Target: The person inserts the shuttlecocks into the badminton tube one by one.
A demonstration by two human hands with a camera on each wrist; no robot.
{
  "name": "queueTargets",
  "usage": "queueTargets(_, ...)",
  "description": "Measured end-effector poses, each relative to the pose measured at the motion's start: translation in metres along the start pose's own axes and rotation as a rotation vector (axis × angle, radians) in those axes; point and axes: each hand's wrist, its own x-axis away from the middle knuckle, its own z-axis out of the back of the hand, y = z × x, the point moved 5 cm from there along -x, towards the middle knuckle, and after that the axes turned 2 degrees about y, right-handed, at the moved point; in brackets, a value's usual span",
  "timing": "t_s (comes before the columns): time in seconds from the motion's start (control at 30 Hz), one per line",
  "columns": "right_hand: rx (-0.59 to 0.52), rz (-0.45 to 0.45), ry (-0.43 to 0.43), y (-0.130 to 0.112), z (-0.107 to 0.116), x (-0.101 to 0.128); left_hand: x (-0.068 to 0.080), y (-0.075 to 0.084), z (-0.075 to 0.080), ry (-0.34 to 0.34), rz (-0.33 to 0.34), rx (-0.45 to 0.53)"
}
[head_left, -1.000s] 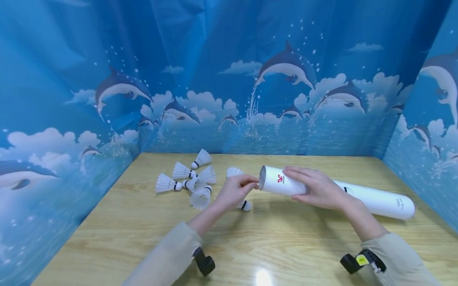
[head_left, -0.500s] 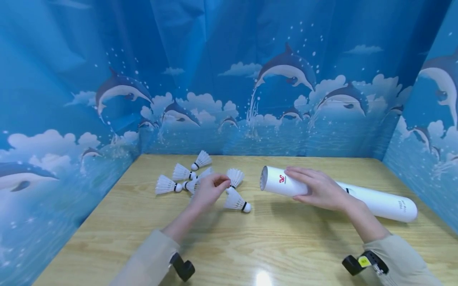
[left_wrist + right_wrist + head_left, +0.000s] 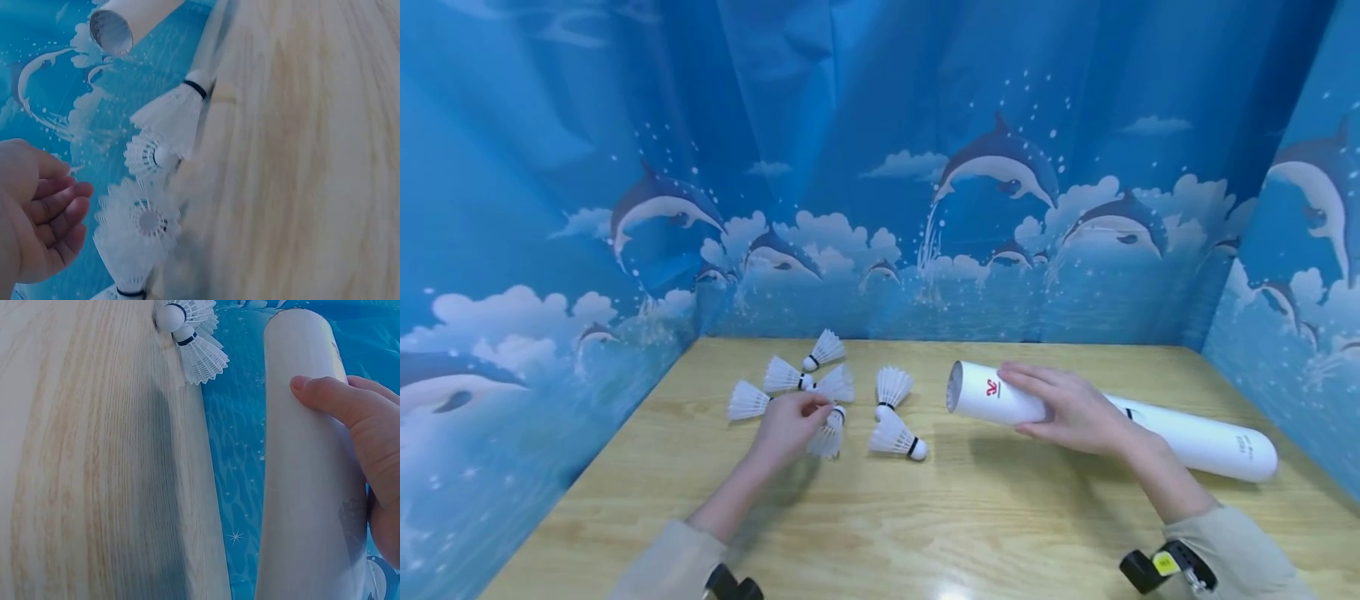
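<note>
My right hand [image 3: 1071,408] grips a long white shuttlecock tube [image 3: 1202,442] around its left half. The tube's round mouth [image 3: 954,388] faces left, towards the shuttlecocks, and a red logo is printed near it. In the right wrist view, the thumb [image 3: 312,390] lies along the tube wall. My left hand [image 3: 790,425] hovers at a cluster of white feather shuttlecocks [image 3: 785,374], thumb and forefinger close together near the cork of the front one [image 3: 827,435]. In the left wrist view, its fingers [image 3: 62,215] curl loosely beside the shuttlecocks, and a tiny whitish sliver shows at the fingertips.
Two more shuttlecocks, one upright-looking [image 3: 893,387] and one on its side [image 3: 895,437], lie between the cluster and the tube. A wood-grain table [image 3: 880,517] carries everything. Blue dolphin-print curtains [image 3: 850,167] close off its back and sides.
My left hand has left the tube's mouth and moved left, past the two middle shuttlecocks, to the cluster. My right hand still holds the tube in place. The head view has tilted slightly up.
</note>
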Motion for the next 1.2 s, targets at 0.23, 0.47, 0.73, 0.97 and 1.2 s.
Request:
queueTargets(0.23,-0.001,-0.005,-0.012,0.000,-0.002,0.003,0.007,-0.016,-0.006,-0.073,0.037,-0.047)
queueTargets(0.47,-0.007,-0.007,-0.017,0.000,-0.003,0.003,0.007,-0.016,-0.010,-0.059,-0.007,-0.113)
queueTargets(0.73,-0.009,-0.041,-0.045,0.002,-0.002,0.004,0.009,-0.017,-0.008,-0.030,-0.001,-0.111)
queueTargets(0.97,-0.013,-0.049,-0.046,0.005,-0.001,0.005,0.006,-0.016,-0.007,0.001,0.021,-0.047)
queueTargets(1.2,-0.012,-0.054,-0.052,0.004,0.000,0.005,0.004,-0.016,-0.005,0.008,0.071,-0.017)
